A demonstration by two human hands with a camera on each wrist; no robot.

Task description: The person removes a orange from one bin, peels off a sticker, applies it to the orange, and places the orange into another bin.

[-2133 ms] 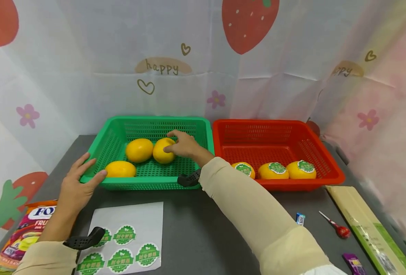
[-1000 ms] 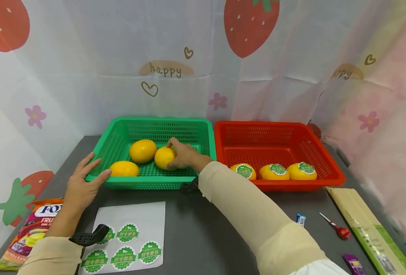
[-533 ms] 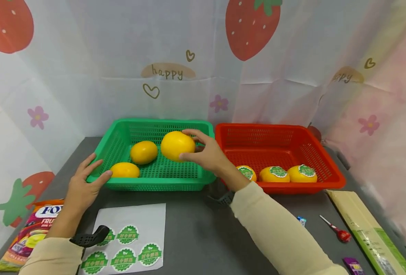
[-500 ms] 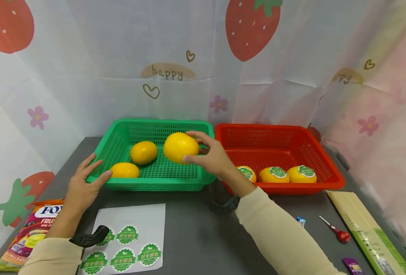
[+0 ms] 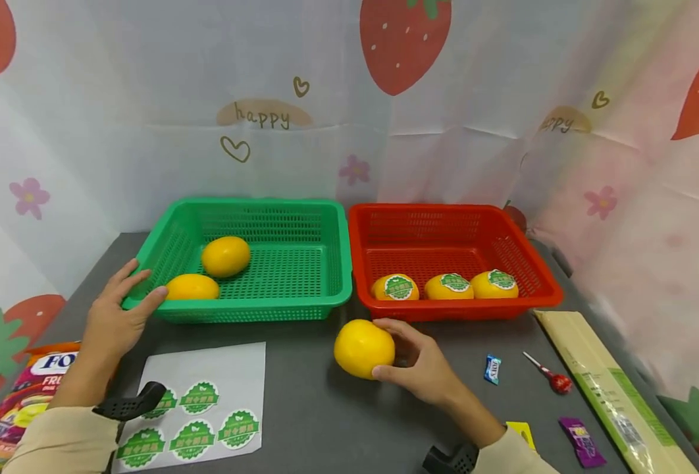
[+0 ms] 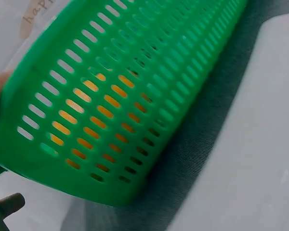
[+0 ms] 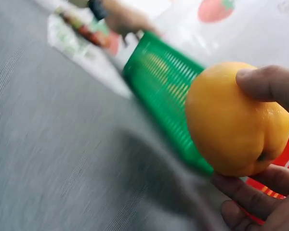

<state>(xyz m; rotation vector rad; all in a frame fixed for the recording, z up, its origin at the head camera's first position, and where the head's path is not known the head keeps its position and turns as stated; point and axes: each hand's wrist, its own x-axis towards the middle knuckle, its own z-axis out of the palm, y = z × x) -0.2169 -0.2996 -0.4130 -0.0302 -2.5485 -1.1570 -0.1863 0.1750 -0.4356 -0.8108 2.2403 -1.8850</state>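
Note:
My right hand (image 5: 425, 368) pinches a smooth, rounded yellow fruit (image 5: 362, 349) between thumb and fingers, held above the table in front of the two baskets. In the right wrist view, the fruit (image 7: 233, 120) has a shallow crease and a dark dimple and shows no sticker. My left hand (image 5: 112, 319) holds the front left corner of the green basket (image 5: 255, 309), its fingers over the rim. Two more yellow fruits, one at the back (image 5: 226, 256) and one at the front (image 5: 192, 287), lie inside. The left wrist view shows the basket's slotted wall (image 6: 135, 103) close up.
A red basket (image 5: 456, 309) at right holds 3 fruits with green stickers. A sheet of round green stickers (image 5: 249, 368) lies front left, beside a snack bag (image 5: 26, 405). Small sweets, a lollipop (image 5: 560, 383) and a long beige packet (image 5: 616, 395) lie at right.
My right hand has taken hold of a fruit in the green basket, lifted it out and brought it toward me and right, over the table. My left hand stays at the basket corner.

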